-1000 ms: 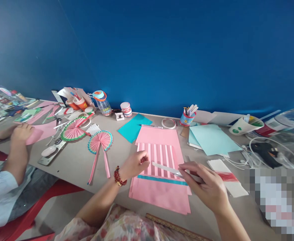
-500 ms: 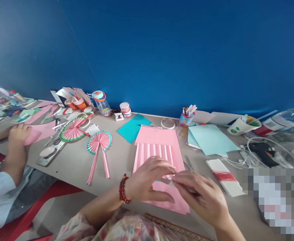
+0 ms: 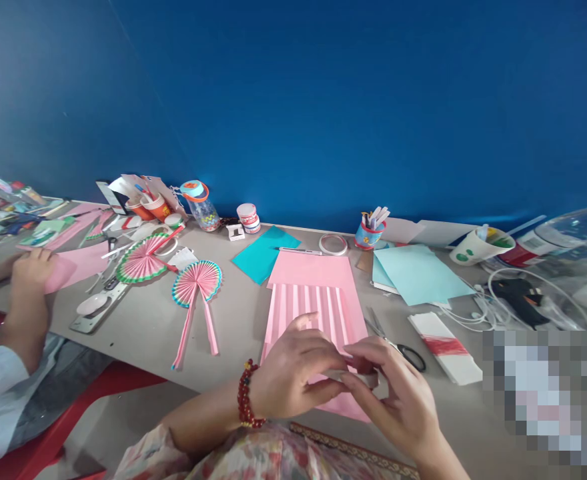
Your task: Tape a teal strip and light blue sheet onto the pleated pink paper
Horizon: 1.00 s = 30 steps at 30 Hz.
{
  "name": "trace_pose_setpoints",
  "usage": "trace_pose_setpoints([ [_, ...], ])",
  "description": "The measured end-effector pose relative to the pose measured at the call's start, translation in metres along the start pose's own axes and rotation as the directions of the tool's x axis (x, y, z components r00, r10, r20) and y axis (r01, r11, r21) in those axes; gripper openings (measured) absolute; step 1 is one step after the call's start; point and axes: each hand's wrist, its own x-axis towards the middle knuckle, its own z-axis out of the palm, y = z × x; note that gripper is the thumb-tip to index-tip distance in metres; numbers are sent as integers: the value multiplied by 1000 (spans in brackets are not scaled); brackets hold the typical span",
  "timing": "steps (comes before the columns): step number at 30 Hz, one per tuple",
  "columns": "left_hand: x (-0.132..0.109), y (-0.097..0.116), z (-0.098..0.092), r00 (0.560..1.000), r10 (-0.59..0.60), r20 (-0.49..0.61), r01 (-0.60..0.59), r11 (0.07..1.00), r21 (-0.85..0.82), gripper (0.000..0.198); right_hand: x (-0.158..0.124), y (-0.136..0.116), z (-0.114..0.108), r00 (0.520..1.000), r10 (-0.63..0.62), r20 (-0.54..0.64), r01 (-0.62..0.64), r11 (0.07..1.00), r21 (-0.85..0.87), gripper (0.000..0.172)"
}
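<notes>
1 white strip [image 3: 370, 381] (partly hidden) is pinched by your left hand [image 3: 293, 370] and right hand [image 3: 403, 393] above pleated pink paper [image 3: 319, 308]; you're seemingly adjusting it; the next move calls for gentleness.

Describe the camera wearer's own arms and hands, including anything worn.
The left hand and right hand are gloveless. A dark red beaded bracelet with gold-coloured accents circles the left wrist; a loose, pale sleeve with reddish blotches ends near that elbow. The right wrist is bare.

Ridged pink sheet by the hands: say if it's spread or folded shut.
Spread, though pleated: the ridged pink sheet shows pleats side by side. The left hand hides part of it.
</notes>
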Motion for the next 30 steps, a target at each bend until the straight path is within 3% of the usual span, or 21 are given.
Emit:
trace_pose_setpoints([
  [7, -1, 2, 1, 991, -31, 127, 30, 999, 10, 22, -27, 10, 2, 984, 170, 54, -169, 985, -25, 16],
  [14, -4, 2, 1, 985, -50, 164, 61, 996, -62, 27, -28, 10, -1, 1000, 26, 6, -26, 1000, 10, 21],
  [19, -4, 3, -1, 975, -47, 219, 69, 993, -94, 27, -23, 10, -6, 995, -57, 84, 50, 995, 83, 18],
  [26, -6, 3, 1, 965, -67, 252, 82, 995, -50, 25, -25, 11, -12, 982, -116, 148, 116, 993, 11, 18],
  [30, -8, 1, 2, 956, -87, 282, 90, 996, 0, 22, -26, 11, -11, 974, -99, 202, 95, 995, 27, 18],
])
